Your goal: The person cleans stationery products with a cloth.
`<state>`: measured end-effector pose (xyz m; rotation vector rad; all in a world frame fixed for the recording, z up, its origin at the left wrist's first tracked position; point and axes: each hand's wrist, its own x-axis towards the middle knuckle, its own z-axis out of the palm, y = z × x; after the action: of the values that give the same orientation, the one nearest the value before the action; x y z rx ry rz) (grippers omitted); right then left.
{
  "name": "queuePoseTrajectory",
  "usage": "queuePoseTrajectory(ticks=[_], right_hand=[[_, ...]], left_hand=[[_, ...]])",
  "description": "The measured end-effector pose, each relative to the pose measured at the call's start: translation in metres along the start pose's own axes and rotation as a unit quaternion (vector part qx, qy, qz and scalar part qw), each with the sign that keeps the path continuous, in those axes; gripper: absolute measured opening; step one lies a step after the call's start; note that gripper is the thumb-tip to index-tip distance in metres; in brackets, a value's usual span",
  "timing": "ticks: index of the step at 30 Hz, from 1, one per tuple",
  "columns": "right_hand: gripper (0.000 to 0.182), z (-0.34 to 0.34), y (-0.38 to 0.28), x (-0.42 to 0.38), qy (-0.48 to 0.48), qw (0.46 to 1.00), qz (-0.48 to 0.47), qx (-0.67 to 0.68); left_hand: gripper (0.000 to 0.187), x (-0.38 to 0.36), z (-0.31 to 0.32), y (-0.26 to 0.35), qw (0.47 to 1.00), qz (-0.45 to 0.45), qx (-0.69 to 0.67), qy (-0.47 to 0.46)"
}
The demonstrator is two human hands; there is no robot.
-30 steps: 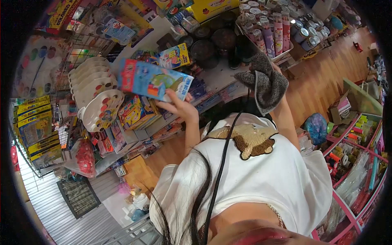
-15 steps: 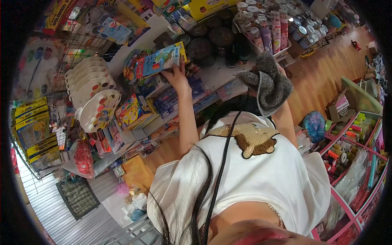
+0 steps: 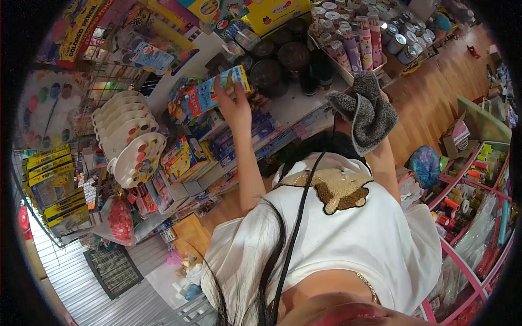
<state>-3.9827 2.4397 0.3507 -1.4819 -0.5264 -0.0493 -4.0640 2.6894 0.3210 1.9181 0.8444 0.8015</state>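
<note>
My left hand reaches over the shelf, its fingers spread and lying across a blue and yellow boxed pack. The pack rests tilted on other colourful packs. In my right hand is a dark grey cloth, bunched up with its corners hanging loose. The cloth hides most of that hand's fingers. Beside the pack stand several dark round jars. Just below my left hand, blue and purple packages line the shelf.
White paint palettes hang at the left, near a yellow box. Pencil tubes fill a tray at the back. A pink-edged case with thread spools stands at the right. A blue bundle sits beside it.
The fingers of my left hand have moved from the pack's near edge up onto its front and spread apart. The cloth in my right hand has shifted slightly. The whole view has shifted a little.
</note>
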Motion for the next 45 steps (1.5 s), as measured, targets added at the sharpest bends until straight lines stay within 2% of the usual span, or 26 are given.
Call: queuePoseTrajectory(ticks=[1,2,3,4,6,7,10,12,13,14,16,20,22,23,25,27,28,31,33,34,36,38,40,42,44,45], right_hand=[[0.025,-0.004,-0.007,0.002,-0.025,0.998,-0.031,-0.057],[0.025,-0.004,-0.005,0.001,-0.022,0.999,-0.025,-0.023],[0.026,-0.004,-0.004,0.001,-0.018,1.0,-0.02,0.012],[0.026,0.001,0.009,-0.003,0.014,0.99,0.02,0.138],[0.027,0.003,0.01,-0.002,0.049,0.98,0.053,0.188],[0.027,0.002,0.0,0.0,0.054,0.991,0.047,0.112],[0.029,-0.011,0.022,-0.003,0.071,0.986,0.095,0.119],[0.034,-0.023,0.052,-0.007,0.071,0.954,0.199,0.214],[0.037,-0.027,0.052,-0.009,0.047,0.99,0.095,0.093],[0.04,-0.032,0.05,-0.01,0.021,0.999,-0.01,-0.033],[0.045,-0.037,0.05,-0.012,-0.011,0.984,-0.098,-0.15],[0.05,-0.037,0.057,-0.014,0.0,0.993,-0.073,-0.088],[0.05,-0.035,0.061,-0.012,0.017,0.999,0.012,0.03],[0.05,-0.036,0.067,-0.009,0.022,0.987,0.098,0.125],[0.049,-0.035,0.068,-0.008,0.021,0.958,0.18,0.22],[0.046,-0.033,0.059,-0.009,0.011,0.959,0.174,0.225],[0.046,-0.031,0.056,-0.012,0.005,0.962,0.137,0.235],[0.045,-0.025,0.057,-0.018,0.003,0.957,0.088,0.276],[0.044,-0.026,0.064,-0.019,0.024,0.938,0.137,0.318],[0.044,-0.027,0.065,-0.019,0.018,0.951,0.126,0.282],[0.044,-0.026,0.058,-0.02,0.011,0.964,0.111,0.243],[0.045,-0.025,0.053,-0.021,0.013,0.956,0.112,0.271],[0.045,-0.025,0.051,-0.019,0.023,0.934,0.131,0.333],[0.046,-0.027,0.052,-0.019,0.036,0.904,0.162,0.394],[0.046,-0.03,0.056,-0.024,0.017,0.975,0.078,0.209],[0.045,-0.029,0.058,-0.026,0.016,0.982,0.062,0.176]], left_hand=[[0.057,0.017,0.003,-0.001,0.997,0.071,0.031,0.003],[0.055,0.033,0.007,-0.001,0.988,0.141,0.061,0.005],[0.053,0.047,0.01,0.002,0.986,0.155,0.058,0.015],[0.052,0.062,0.015,0.008,0.984,0.17,0.054,0.025],[0.05,0.08,0.023,0.018,0.98,0.193,0.024,0.047],[0.049,0.086,0.028,0.023,0.978,0.2,-0.002,0.059],[0.054,0.105,0.04,0.024,0.972,0.21,-0.042,0.096],[0.057,0.112,0.043,0.028,0.97,0.219,-0.035,0.103],[0.059,0.117,0.043,0.029,0.966,0.233,-0.03,0.113],[0.058,0.119,0.044,0.03,0.965,0.232,-0.014,0.122],[0.058,0.124,0.046,0.032,0.962,0.232,0.019,0.143],[0.052,0.133,0.048,0.029,0.97,0.225,-0.046,0.076],[0.048,0.125,0.052,0.034,0.968,0.224,-0.097,0.054],[0.049,0.12,0.054,0.037,0.963,0.225,-0.139,0.049],[0.05,0.107,0.056,0.042,0.948,0.227,-0.222,0.036],[0.056,0.09,0.05,0.051,0.952,0.21,-0.22,0.022],[0.059,0.082,0.046,0.057,0.954,0.202,-0.219,0.015],[0.039,0.066,0.034,0.067,0.945,0.224,-0.238,-0.012],[0.038,0.058,0.03,0.07,0.941,0.223,-0.255,-0.001],[0.037,0.054,0.028,0.071,0.939,0.222,-0.263,0.005],[0.052,0.046,0.025,0.073,0.952,0.173,-0.252,0.007],[0.05,0.035,0.027,0.078,0.954,0.168,-0.247,0.011],[0.032,0.022,0.031,0.084,0.946,0.209,-0.247,0.018],[0.033,0.016,0.03,0.079,0.95,0.193,-0.246,0.003],[0.034,0.01,0.027,0.081,0.944,0.201,-0.261,0.011],[0.037,0.003,0.024,0.082,0.952,0.184,-0.244,0.003]])
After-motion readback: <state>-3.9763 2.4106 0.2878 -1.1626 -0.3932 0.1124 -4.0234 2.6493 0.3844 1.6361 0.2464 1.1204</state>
